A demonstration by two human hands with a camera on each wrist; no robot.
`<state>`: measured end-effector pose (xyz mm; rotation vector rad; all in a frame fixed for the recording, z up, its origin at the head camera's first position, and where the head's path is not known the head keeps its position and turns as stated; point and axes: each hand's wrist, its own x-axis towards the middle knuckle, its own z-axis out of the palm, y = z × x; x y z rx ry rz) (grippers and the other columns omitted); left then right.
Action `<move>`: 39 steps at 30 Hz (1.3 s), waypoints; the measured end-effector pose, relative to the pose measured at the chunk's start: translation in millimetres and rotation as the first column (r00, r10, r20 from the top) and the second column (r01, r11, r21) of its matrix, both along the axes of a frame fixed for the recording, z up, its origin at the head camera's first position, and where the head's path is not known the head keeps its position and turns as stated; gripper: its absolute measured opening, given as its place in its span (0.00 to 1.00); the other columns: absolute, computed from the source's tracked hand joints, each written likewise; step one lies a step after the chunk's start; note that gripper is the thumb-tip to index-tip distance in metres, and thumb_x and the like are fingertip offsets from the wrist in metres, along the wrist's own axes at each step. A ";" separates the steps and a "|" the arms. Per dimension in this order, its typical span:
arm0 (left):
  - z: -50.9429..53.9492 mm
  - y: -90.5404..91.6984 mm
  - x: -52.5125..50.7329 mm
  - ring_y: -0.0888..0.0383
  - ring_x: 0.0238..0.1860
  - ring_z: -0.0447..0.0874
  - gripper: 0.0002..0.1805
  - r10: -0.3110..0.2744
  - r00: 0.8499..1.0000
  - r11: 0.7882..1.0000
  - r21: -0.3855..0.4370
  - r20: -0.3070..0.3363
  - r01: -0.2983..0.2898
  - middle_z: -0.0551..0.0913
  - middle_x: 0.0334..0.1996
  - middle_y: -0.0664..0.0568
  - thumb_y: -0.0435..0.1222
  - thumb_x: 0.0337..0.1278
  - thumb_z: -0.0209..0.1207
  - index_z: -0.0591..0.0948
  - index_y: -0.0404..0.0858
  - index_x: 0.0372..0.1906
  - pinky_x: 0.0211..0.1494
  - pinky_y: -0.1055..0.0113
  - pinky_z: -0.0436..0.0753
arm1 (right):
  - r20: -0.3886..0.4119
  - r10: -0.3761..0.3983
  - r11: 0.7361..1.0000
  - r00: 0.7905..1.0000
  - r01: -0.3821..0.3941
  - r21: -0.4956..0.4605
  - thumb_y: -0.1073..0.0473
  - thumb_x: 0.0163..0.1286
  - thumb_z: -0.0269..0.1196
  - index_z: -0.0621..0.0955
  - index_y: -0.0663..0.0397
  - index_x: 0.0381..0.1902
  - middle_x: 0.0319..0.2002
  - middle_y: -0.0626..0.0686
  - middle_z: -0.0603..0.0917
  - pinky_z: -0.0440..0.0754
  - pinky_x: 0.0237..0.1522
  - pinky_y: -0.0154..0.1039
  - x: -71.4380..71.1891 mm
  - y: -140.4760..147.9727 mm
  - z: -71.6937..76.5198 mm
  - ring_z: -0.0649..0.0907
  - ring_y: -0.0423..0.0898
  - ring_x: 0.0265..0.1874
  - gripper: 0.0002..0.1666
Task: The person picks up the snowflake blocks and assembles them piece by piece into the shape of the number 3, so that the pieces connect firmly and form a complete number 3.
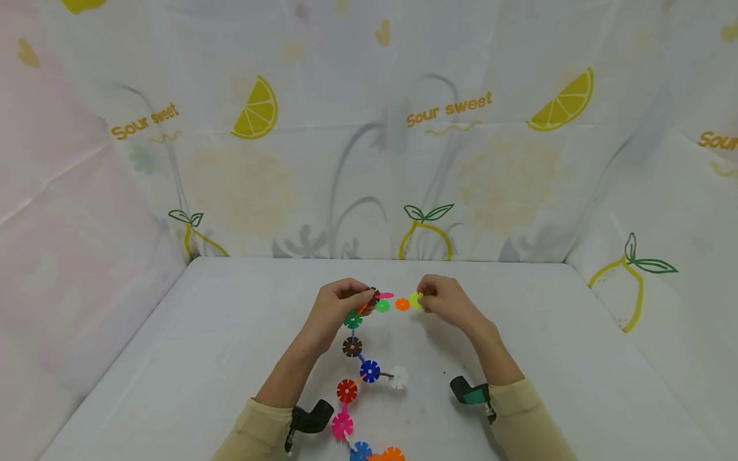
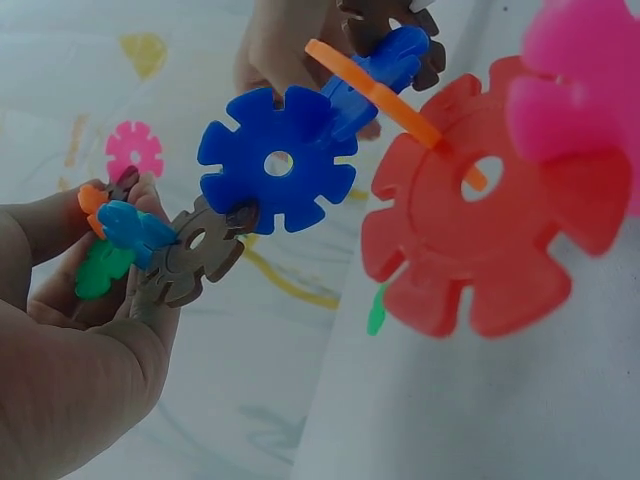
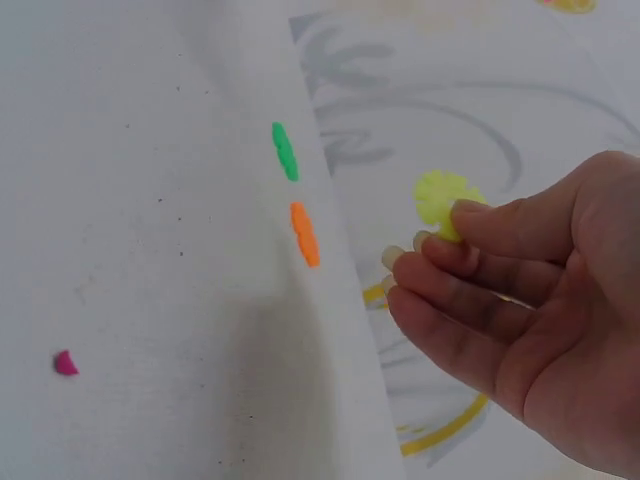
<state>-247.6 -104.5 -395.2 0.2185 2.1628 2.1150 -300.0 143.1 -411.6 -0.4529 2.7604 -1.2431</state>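
My left hand (image 1: 331, 314) pinches the far end of a chain of interlocking snowflake discs, around a brown disc and a pink disc (image 1: 386, 295). From there the chain runs toward me through a green disc (image 1: 353, 320), a brown disc (image 1: 352, 347), a blue disc (image 1: 370, 371) with a white disc (image 1: 399, 378) branching right, a red disc (image 1: 347, 390) and more. Close up in the left wrist view, the red disc (image 2: 430, 220) fills the foreground. Between thumb and fingertips, my right hand (image 1: 452, 302) holds a loose yellow disc (image 3: 438, 200), apart from the chain.
Between the hands, a light green disc (image 1: 383, 306) and an orange disc (image 1: 402, 304) lie loose on the white table (image 1: 230, 333). A small magenta piece (image 3: 66, 363) shows in the right wrist view. Printed cloth (image 1: 369, 160) hangs behind the table.
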 end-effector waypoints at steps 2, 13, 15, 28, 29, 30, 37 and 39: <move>0.5 0.0 0.0 0.50 0.40 0.86 0.10 0.002 1.000 1.000 0.011 0.000 -0.002 0.87 0.37 0.47 0.37 0.65 0.62 0.83 0.33 0.43 0.47 0.66 0.87 | 0.019 0.010 0.999 1.000 -0.009 -0.047 0.67 0.67 0.60 0.80 0.60 0.38 0.28 0.55 0.83 0.84 0.35 0.38 1.3 -0.3 3.4 0.83 0.47 0.26 0.04; 0.6 -0.6 -0.8 0.40 0.45 0.85 0.10 0.007 1.000 1.000 0.018 0.012 -0.007 0.86 0.37 0.48 0.36 0.66 0.61 0.83 0.33 0.44 0.47 0.66 0.87 | -0.012 0.134 0.965 0.991 -0.133 -0.227 0.67 0.68 0.61 0.80 0.62 0.41 0.28 0.60 0.86 0.88 0.38 0.41 10.3 -4.7 17.6 0.87 0.53 0.27 0.05; -0.5 -0.6 -1.8 0.44 0.43 0.86 0.10 0.007 1.000 1.000 0.025 0.018 -0.008 0.86 0.38 0.48 0.36 0.66 0.61 0.82 0.33 0.44 0.47 0.66 0.87 | -0.022 0.152 0.955 0.988 -0.153 -0.256 0.67 0.68 0.61 0.80 0.63 0.41 0.30 0.63 0.86 0.88 0.38 0.42 12.5 -5.1 21.0 0.87 0.56 0.28 0.05; -3.8 0.1 -3.5 0.57 0.36 0.85 0.10 0.000 0.998 0.997 0.079 0.055 -0.004 0.86 0.37 0.48 0.35 0.67 0.59 0.81 0.31 0.46 0.46 0.67 0.87 | -0.036 0.195 0.926 0.980 -0.196 -0.322 0.67 0.70 0.60 0.80 0.65 0.45 0.30 0.62 0.84 0.87 0.37 0.38 23.0 -11.5 34.9 0.85 0.50 0.26 0.08; -4.0 0.2 -3.5 0.57 0.36 0.85 0.10 -0.003 0.999 0.997 0.080 0.055 -0.001 0.85 0.37 0.48 0.35 0.67 0.59 0.81 0.31 0.46 0.46 0.67 0.87 | -0.034 0.197 0.927 0.980 -0.198 -0.320 0.66 0.70 0.60 0.80 0.65 0.45 0.30 0.61 0.84 0.87 0.37 0.38 23.8 -12.1 35.6 0.85 0.50 0.26 0.08; -4.2 0.2 -3.5 0.58 0.36 0.85 0.10 -0.007 0.999 0.996 0.084 0.054 0.002 0.85 0.36 0.48 0.35 0.67 0.59 0.81 0.31 0.46 0.46 0.67 0.87 | -0.032 0.199 0.927 0.979 -0.199 -0.317 0.66 0.71 0.60 0.80 0.64 0.45 0.29 0.61 0.83 0.87 0.37 0.37 24.6 -12.9 36.2 0.85 0.50 0.26 0.08; -4.2 -0.1 -3.3 0.58 0.34 0.85 0.11 -0.025 0.998 0.995 0.101 0.065 0.018 0.85 0.35 0.49 0.35 0.67 0.59 0.80 0.31 0.45 0.44 0.68 0.87 | -0.042 0.214 0.921 0.976 -0.216 -0.324 0.67 0.71 0.59 0.80 0.64 0.46 0.28 0.60 0.83 0.87 0.36 0.37 27.6 -16.9 36.6 0.84 0.49 0.26 0.09; -4.3 -0.5 -3.5 0.58 0.34 0.85 0.11 -0.035 0.997 0.994 0.106 0.069 0.027 0.85 0.35 0.49 0.36 0.68 0.58 0.80 0.31 0.45 0.45 0.66 0.87 | -0.041 0.213 0.920 0.976 -0.214 -0.327 0.66 0.71 0.59 0.80 0.64 0.46 0.28 0.60 0.82 0.87 0.36 0.37 27.6 -17.5 36.3 0.84 0.49 0.26 0.08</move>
